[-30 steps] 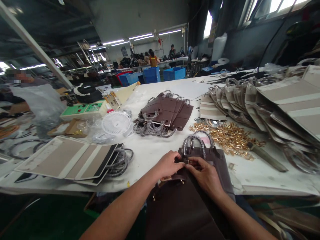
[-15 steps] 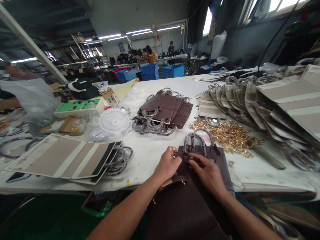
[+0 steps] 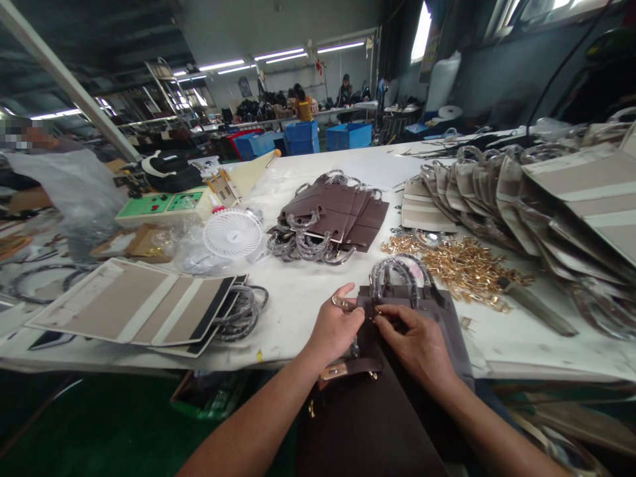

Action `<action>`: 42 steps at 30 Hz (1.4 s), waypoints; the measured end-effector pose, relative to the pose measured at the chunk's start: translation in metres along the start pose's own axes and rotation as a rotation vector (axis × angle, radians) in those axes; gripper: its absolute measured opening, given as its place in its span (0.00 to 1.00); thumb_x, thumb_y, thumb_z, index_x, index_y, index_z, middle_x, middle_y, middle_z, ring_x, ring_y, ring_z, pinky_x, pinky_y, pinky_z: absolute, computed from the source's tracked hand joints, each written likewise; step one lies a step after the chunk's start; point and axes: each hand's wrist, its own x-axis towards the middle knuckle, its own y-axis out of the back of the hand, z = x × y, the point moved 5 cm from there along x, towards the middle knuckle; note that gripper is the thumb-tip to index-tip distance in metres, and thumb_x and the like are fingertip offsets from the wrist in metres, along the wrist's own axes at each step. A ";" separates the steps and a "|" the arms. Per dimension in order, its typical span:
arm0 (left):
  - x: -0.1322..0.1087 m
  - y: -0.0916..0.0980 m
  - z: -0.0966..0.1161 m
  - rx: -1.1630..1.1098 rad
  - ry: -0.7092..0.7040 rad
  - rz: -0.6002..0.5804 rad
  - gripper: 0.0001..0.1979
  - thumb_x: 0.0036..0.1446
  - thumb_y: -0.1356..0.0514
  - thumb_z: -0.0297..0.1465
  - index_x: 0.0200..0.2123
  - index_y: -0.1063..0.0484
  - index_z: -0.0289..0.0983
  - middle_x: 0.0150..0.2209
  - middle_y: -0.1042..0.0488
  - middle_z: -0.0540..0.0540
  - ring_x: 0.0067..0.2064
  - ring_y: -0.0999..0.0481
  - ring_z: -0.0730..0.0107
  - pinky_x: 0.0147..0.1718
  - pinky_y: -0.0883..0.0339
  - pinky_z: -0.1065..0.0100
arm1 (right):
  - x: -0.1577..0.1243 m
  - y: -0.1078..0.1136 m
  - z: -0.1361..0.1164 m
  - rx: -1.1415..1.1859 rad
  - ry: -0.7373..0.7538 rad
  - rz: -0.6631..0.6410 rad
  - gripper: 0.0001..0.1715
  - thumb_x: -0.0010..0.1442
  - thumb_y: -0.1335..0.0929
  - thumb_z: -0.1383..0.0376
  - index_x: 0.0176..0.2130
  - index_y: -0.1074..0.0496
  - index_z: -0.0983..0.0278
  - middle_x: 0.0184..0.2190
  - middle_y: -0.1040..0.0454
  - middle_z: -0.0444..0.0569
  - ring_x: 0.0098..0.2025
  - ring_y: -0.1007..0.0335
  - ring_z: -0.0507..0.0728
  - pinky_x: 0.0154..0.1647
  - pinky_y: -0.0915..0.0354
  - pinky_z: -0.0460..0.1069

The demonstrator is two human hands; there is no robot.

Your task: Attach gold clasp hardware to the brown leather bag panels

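Observation:
A dark brown handbag stands tilted at the table's front edge, its handles wrapped in clear plastic. My left hand is closed on a narrow brown strap with a gold-coloured end, beside the bag's top edge. Opposite it, my right hand pinches a tiny gold-coloured fitting at the bag's top; its exact shape is too small to tell. Lower on the bag lies another strap with a gold plate. A heap of gold-coloured fittings lies beyond my right hand.
Brown bag pieces are piled mid-table. Beige panels lie at left near a white fan. More beige bags stack at right, by a dark flat bar. A person is at far left; others sit behind.
The strap with the gold-coloured end now shows plainly across my left fingers, and my left index finger has lifted. My right hand stays at the bag's top. The view has shifted slightly.

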 end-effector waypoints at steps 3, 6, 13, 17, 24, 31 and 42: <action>-0.003 -0.002 0.006 0.011 -0.030 0.000 0.33 0.57 0.38 0.30 0.66 0.35 0.32 0.41 0.16 0.45 0.35 0.21 0.68 0.40 0.29 0.67 | 0.000 0.004 -0.005 -0.002 -0.041 -0.029 0.14 0.59 0.30 0.56 0.40 0.17 0.60 0.35 0.16 0.48 0.35 0.19 0.60 0.38 0.27 0.52; -0.004 -0.002 0.012 -0.030 -0.043 0.018 0.33 0.56 0.38 0.30 0.66 0.35 0.32 0.40 0.16 0.46 0.33 0.22 0.69 0.35 0.29 0.69 | -0.001 0.014 -0.008 -0.021 -0.082 -0.020 0.14 0.58 0.30 0.55 0.38 0.18 0.60 0.33 0.16 0.47 0.34 0.19 0.60 0.36 0.28 0.51; -0.006 0.000 0.024 -0.036 -0.057 0.035 0.32 0.56 0.38 0.29 0.65 0.33 0.31 0.41 0.16 0.47 0.28 0.26 0.76 0.31 0.32 0.73 | -0.003 0.020 -0.009 0.056 -0.128 0.010 0.17 0.56 0.28 0.52 0.38 0.18 0.60 0.32 0.16 0.47 0.31 0.20 0.60 0.34 0.28 0.52; -0.011 -0.001 0.027 -0.046 -0.056 0.050 0.31 0.56 0.37 0.29 0.64 0.32 0.33 0.43 0.16 0.46 0.29 0.24 0.76 0.30 0.32 0.74 | -0.004 0.018 -0.015 -0.005 -0.035 0.034 0.14 0.58 0.29 0.55 0.38 0.18 0.60 0.33 0.15 0.47 0.33 0.19 0.60 0.35 0.28 0.51; -0.020 -0.010 0.033 -0.048 -0.051 0.078 0.28 0.56 0.35 0.28 0.61 0.27 0.41 0.45 0.16 0.47 0.35 0.17 0.72 0.34 0.26 0.74 | -0.001 0.017 -0.025 -0.146 0.087 0.047 0.11 0.62 0.32 0.60 0.40 0.19 0.60 0.32 0.17 0.47 0.32 0.20 0.58 0.33 0.31 0.49; -0.021 -0.015 0.031 -0.110 -0.083 0.113 0.26 0.56 0.36 0.27 0.59 0.25 0.39 0.42 0.14 0.47 0.38 0.16 0.69 0.38 0.25 0.72 | 0.000 0.019 -0.026 -0.270 0.143 -0.070 0.09 0.63 0.32 0.61 0.40 0.21 0.58 0.29 0.18 0.45 0.29 0.22 0.57 0.32 0.34 0.49; -0.022 -0.014 0.034 0.026 -0.238 0.162 0.21 0.63 0.38 0.30 0.59 0.24 0.45 0.50 0.16 0.49 0.49 0.16 0.67 0.51 0.25 0.70 | 0.009 0.016 -0.014 -0.041 -0.026 -0.086 0.11 0.63 0.32 0.58 0.45 0.24 0.58 0.34 0.17 0.45 0.34 0.21 0.58 0.37 0.31 0.50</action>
